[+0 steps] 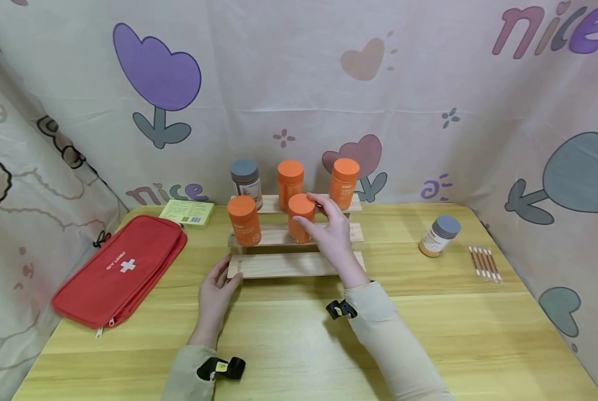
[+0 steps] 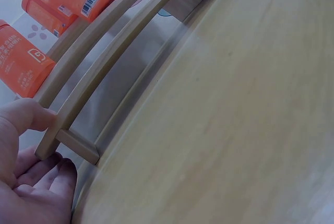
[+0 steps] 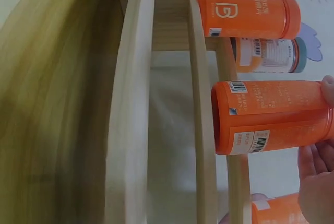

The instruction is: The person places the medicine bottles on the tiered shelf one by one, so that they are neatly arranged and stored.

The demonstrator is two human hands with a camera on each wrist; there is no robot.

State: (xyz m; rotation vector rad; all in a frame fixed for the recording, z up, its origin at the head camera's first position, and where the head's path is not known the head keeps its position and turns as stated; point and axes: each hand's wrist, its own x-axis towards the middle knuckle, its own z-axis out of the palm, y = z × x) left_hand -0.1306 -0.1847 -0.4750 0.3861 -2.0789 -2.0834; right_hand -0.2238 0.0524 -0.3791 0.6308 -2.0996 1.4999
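Observation:
A three-step wooden rack (image 1: pixel 284 266) stands mid-table. My right hand (image 1: pixel 333 227) holds an orange pill bottle (image 1: pixel 300 214) near its cap, at the middle step; the right wrist view shows its base at that step's slat. Left of it on the same step stands another orange bottle (image 1: pixel 245 223). On the top step are a grey-capped bottle (image 1: pixel 245 181) and two orange bottles, one in the middle (image 1: pixel 290 184) and one at right (image 1: pixel 344 181). My left hand (image 2: pixel 36 177) grips the left end of the bottom step, thumb above and fingers below.
A red first-aid pouch (image 1: pixel 123 270) lies at the left, with a yellow-green box (image 1: pixel 187 213) behind it. To the right stand a small grey-capped bottle (image 1: pixel 439 235) and a pack of cotton swabs (image 1: pixel 485 264). A printed curtain (image 1: pixel 279 72) hangs behind the table.

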